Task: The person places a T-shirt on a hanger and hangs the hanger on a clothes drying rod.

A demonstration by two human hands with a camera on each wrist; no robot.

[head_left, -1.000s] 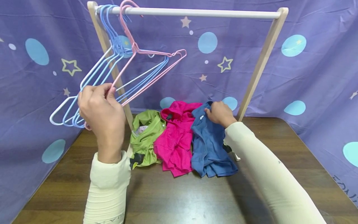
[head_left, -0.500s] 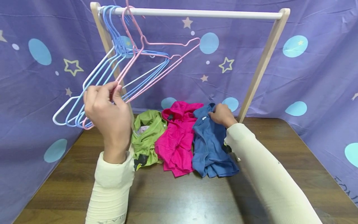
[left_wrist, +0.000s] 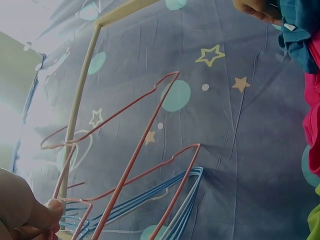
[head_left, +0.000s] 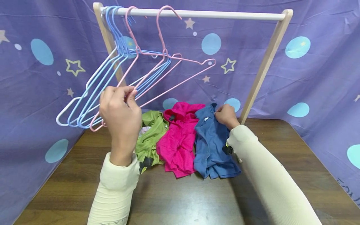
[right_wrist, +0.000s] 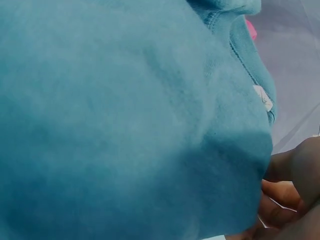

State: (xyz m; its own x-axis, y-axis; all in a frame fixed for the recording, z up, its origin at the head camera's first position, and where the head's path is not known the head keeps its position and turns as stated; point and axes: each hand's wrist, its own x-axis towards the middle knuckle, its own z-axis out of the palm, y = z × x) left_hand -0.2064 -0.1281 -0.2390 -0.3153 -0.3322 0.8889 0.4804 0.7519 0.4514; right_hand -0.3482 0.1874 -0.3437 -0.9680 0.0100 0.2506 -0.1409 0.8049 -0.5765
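Observation:
My left hand [head_left: 121, 117] pinches the side of a pink hanger [head_left: 161, 34] between thumb and fingers. This hanger's hook is at the white rail [head_left: 225, 14]; whether its weight rests there I cannot tell. Just left of it hangs another pink hanger [head_left: 131, 31], beside several blue hangers [head_left: 113, 29] and a white one. On the table, my right hand [head_left: 226, 116] grips the top edge of a blue shirt [head_left: 212, 147] near its collar. The right wrist view is mostly filled by the blue cloth [right_wrist: 125, 110], with the fingertips partly hidden at its edge.
A pink hooded garment [head_left: 180, 140] lies left of the blue shirt, and a green garment [head_left: 153, 134] lies left of that. The rack's wooden posts [head_left: 264, 65] rise at both sides. A patterned purple curtain [head_left: 332, 78] hangs behind the brown table [head_left: 180, 203].
My left hand has taken one pink hanger up off the group and moved it right along the rail, its hook rising, then lowering. My right hand has stayed at the blue shirt.

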